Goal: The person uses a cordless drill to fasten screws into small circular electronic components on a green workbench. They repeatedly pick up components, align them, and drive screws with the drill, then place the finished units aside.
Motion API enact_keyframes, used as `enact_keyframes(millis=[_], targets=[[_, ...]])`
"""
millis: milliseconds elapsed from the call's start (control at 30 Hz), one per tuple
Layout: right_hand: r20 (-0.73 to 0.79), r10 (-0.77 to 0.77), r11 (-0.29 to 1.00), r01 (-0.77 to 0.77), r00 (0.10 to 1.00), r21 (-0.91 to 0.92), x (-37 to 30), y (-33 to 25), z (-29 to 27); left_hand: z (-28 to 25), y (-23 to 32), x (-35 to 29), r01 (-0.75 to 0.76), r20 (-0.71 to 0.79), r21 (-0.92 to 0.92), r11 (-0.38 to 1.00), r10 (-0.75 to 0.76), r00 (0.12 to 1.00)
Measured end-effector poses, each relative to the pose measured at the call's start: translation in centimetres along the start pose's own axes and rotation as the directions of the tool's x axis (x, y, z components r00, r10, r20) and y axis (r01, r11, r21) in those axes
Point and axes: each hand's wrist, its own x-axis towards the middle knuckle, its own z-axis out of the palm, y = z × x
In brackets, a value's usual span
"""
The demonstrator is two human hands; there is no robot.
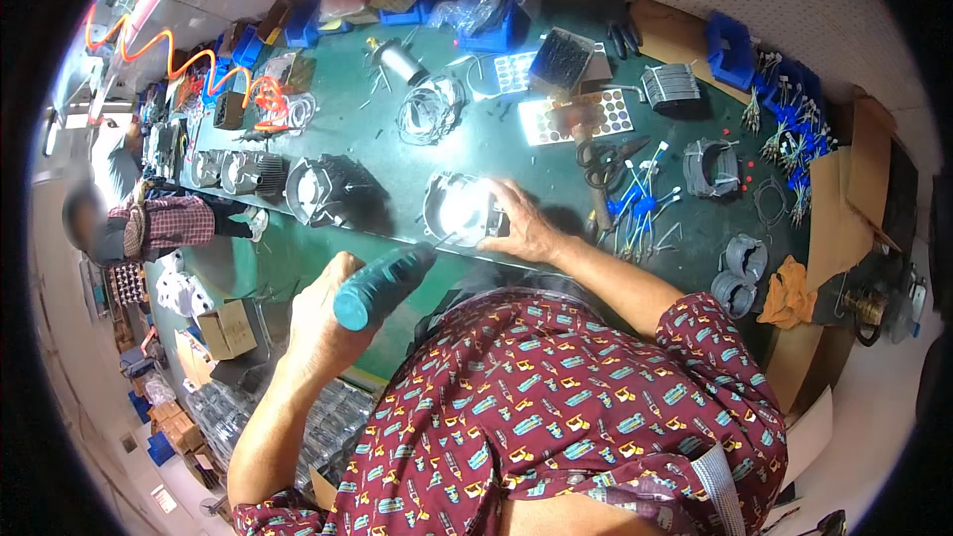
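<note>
My left hand [323, 318] is wrapped round the handle of a teal power screwdriver [382, 286]. Its thin bit points toward a round metal housing [435, 206] at the bench's near edge; I cannot tell whether the bit touches it. The housing's inside shines bright white under the light. My right hand [528, 226] grips the right rim of this housing, fingers over the top and thumb below. Just right of that hand lie black-handled scissors [601, 167] and a bunch of blue connectors with white-tipped leads [645, 210].
Dark finned housings [333, 191] line the bench edge at left. Behind lie a wire coil [432, 109], a sheet of round stickers [608, 117] and blue bins [486, 32]. Cable coils [740, 263] and an orange cloth [789, 293] are at right. Another person [174, 221] stands far left.
</note>
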Motion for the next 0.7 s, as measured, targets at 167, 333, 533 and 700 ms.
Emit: enact_keyframes(millis=[167, 333, 533, 700], targets=[[-0.008, -0.012, 1.000, 0.012, 1.000, -0.001, 0.0, -0.1, -0.1, 0.2, -0.2, 0.0, -0.010, -0.034, -0.031, 0.999, 0.009, 0.999], [-0.026, -0.016, 1.000, 0.016, 1.000, 0.004, 0.1, 0.0, 0.1, -0.2, -1.4, 0.8, 0.061, 0.161, 0.017, 0.998, -0.063, 0.985], [-0.015, -0.008, 1.000, 0.008, 1.000, -0.008, 0.1, -0.6, -0.3, -1.1, -0.5, 1.4, 0.116, 0.232, -0.040, 0.992, -0.104, 0.967], [0.008, 0.002, 1.000, -0.002, 1.000, -0.007, 0.2, -0.5, -0.1, -1.4, -1.3, 0.2, 0.076, 0.191, -0.225, 0.971, -0.032, 0.981]])
